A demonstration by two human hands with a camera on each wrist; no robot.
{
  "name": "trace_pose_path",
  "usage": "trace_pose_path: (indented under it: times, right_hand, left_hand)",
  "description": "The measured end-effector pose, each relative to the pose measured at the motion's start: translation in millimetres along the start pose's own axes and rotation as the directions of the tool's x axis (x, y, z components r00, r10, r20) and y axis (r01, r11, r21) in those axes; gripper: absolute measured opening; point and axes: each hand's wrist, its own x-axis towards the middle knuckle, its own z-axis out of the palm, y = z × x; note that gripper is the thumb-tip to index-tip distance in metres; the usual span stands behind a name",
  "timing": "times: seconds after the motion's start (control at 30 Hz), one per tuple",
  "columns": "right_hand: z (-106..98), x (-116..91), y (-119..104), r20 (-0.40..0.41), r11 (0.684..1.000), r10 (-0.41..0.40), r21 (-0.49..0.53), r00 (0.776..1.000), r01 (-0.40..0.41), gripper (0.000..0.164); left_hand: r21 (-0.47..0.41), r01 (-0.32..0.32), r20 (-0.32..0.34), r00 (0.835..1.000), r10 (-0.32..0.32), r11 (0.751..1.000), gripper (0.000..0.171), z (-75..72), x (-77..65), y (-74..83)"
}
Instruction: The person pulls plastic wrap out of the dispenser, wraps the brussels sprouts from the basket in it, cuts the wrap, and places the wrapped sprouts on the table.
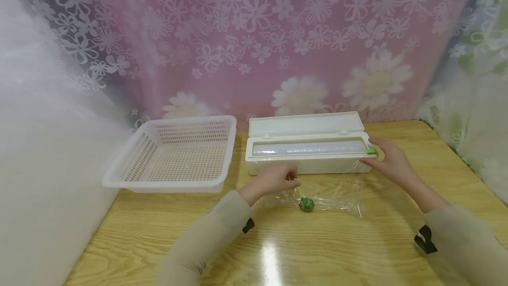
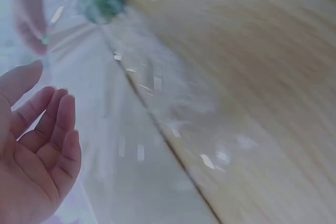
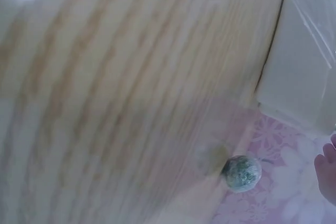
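Observation:
A white box of cling film point(image 1: 307, 165) stands on the table with its lid up and a film roll point(image 1: 309, 148) inside. My right hand point(image 1: 390, 162) grips the box's right end, thumb in front and a finger behind, around the green slider point(image 1: 371, 151). My left hand point(image 1: 274, 180) hovers before the box; its fingers point(image 2: 65, 114) curl loosely with nothing held. Just below it lies a small round green thing point(image 1: 306, 204), its kind unclear, under crumpled clear film point(image 1: 337, 204). The green thing point(image 3: 241, 173) also shows in the right wrist view.
A white perforated plastic basket point(image 1: 170, 184) stands left of the box. Behind the wooden table point(image 1: 317, 250) hangs a pink flowered curtain point(image 1: 254, 56). Pale sheeting point(image 1: 47, 144) runs along the left side.

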Motion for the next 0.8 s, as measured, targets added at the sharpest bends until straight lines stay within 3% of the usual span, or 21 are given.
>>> trace_pose_path:
  times: [0.23, 0.5, 0.67, 0.8]
  right_hand:
    - [-0.7, 7.0, 9.2, 0.094, 0.998, 0.068, -0.017, 0.993, -0.067, 0.083]
    - [1.7, 8.6, 14.5, 0.083, 0.998, 0.056, -0.024, 0.995, -0.055, 0.079]
    - [4.8, 7.4, 17.6, 0.074, 0.997, 0.064, -0.05, 0.995, -0.061, 0.08]
    - [5.2, 7.6, 17.6, 0.082, 0.997, 0.074, -0.038, 0.994, -0.071, 0.08]
  left_hand:
    - [-0.112, -0.045, -0.088, 0.996, 0.035, 0.993, 0.013, -10.5, 37.0, 23.3]
    - [-0.16, -0.097, -0.234, 0.971, 0.058, 0.982, 0.027, -4.3, 83.9, 46.3]
    - [-0.148, -0.086, -0.238, 0.97, 0.049, 0.985, 0.028, 8.1, 110.8, 64.3]
    - [-0.077, -0.035, -0.209, 0.978, 0.018, 0.996, 0.026, 19.2, 129.9, 80.9]
